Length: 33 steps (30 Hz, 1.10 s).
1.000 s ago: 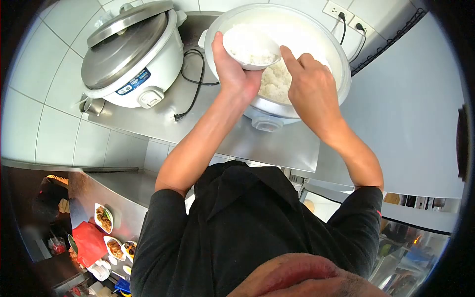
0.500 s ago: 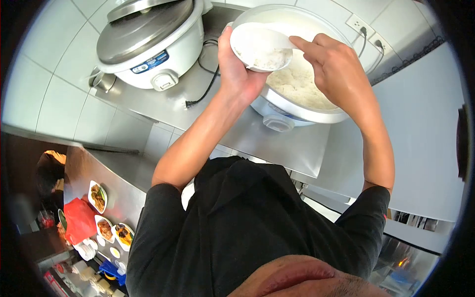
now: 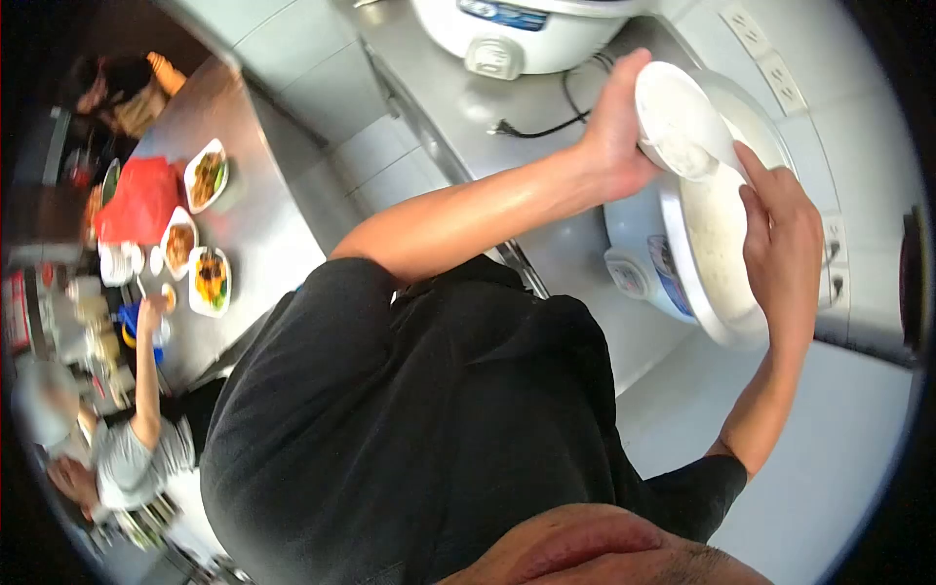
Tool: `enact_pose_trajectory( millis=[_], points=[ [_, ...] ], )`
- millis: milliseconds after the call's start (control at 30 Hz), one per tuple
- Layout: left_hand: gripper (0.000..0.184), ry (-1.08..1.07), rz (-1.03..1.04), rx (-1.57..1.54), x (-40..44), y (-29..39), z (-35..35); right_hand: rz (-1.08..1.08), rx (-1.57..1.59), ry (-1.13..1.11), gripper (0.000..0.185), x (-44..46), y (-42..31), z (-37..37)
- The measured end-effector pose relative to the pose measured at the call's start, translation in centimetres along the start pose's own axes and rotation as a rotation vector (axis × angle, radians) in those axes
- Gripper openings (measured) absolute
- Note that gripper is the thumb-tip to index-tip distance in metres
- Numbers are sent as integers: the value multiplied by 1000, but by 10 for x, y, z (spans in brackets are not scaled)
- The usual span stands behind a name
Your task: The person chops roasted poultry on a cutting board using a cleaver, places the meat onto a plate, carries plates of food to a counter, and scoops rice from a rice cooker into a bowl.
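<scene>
My left hand (image 3: 619, 136) is wrapped round a small white bowl (image 3: 661, 93), tilted so that its inside faces me. Cooked rice (image 3: 687, 158) lies in the lower part of the bowl. In my right hand (image 3: 788, 239) is a white rice paddle (image 3: 723, 144), its blade at the bowl's rim against the rice. Both hands are above a large white rice cooker (image 3: 673, 258), which stands without its lid and holds a mass of rice (image 3: 720, 244).
A second rice cooker (image 3: 541, 49) stands on the steel counter (image 3: 565, 244), near a loose black plug (image 3: 505, 128). On a side table are several food dishes (image 3: 208, 175) and a red bag or cloth (image 3: 144, 203). A co-worker in grey (image 3: 141, 463) reaches over there; another person (image 3: 122, 97) is beyond.
My view has swung round, so both cookers and my hands appear farther right. The paddle remains at the bowl. A co-worker in grey has come into view at lower left.
</scene>
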<state>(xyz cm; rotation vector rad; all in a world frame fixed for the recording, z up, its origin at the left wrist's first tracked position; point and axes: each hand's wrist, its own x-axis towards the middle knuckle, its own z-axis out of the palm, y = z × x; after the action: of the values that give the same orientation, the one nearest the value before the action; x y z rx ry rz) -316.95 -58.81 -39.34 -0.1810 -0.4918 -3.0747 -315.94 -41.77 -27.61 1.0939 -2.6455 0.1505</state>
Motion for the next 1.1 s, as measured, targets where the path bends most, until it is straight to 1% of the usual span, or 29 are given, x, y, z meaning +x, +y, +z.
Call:
enact_pose_trajectory(
  millis=[100, 133, 233, 267, 367, 400, 533, 600, 667, 733, 767, 800, 833, 867, 900, 967, 1033, 1100],
  points=[
    [68, 90, 34, -37, -15, 13, -6, -97, 95, 54, 40, 15, -1, -2],
    [68, 126, 8, -72, -19, 18, -12, -93, 141, 108, 39, 20, -8, 1],
    [68, 148, 80, -103, -30, 36, -26, -207, 130, -66, 38, 34, -20, 21],
    [69, 162, 90, -136, -35, 43, -32, -222, 117, -66, 38, 39, -27, 28],
    [70, 120, 202, -135, -57, 69, -55, -239, 219, -1, 38, 62, -47, 32],
    [71, 192, 228, -109, -72, 81, -60, -286, 343, 51, 36, 71, -50, 40],
    [71, 339, 348, -56, -128, 125, -114, -112, 550, -286, 36, 113, -96, 56],
    [70, 443, 406, -80, -163, 148, -140, -274, 655, -385, 34, 142, -128, 82],
    [68, 517, 458, -82, -200, 170, -160, -328, 584, -544, 37, 169, -168, 116],
    [67, 578, 516, -102, -235, 183, -180, -242, 534, -797, 40, 183, -222, 154],
    [67, 596, 556, -107, -251, 190, -190, -160, 744, -872, 34, 174, -252, 170],
    [67, 620, 600, -113, -267, 197, -199, -196, 867, -1016, 34, 176, -273, 206],
    [68, 653, 624, -118, -283, 203, -208, -147, 948, -1118, 32, 171, -299, 234],
    [68, 688, 649, -124, -299, 208, -216, -162, 1030, -1204, 31, 165, -322, 260],
    [69, 722, 670, -132, -313, 212, -222, -126, 1094, -1279, 27, 159, -345, 272],
    [70, 814, 704, -113, -340, 222, -230, -120, 1144, -1353, 24, 150, -385, 296],
    [71, 908, 718, -120, -367, 233, -247, -67, 1201, -1430, 22, 140, -417, 326],
    [74, 898, 716, -64, -389, 243, -265, -48, 1212, -1478, 21, 135, -442, 347]
  ],
)
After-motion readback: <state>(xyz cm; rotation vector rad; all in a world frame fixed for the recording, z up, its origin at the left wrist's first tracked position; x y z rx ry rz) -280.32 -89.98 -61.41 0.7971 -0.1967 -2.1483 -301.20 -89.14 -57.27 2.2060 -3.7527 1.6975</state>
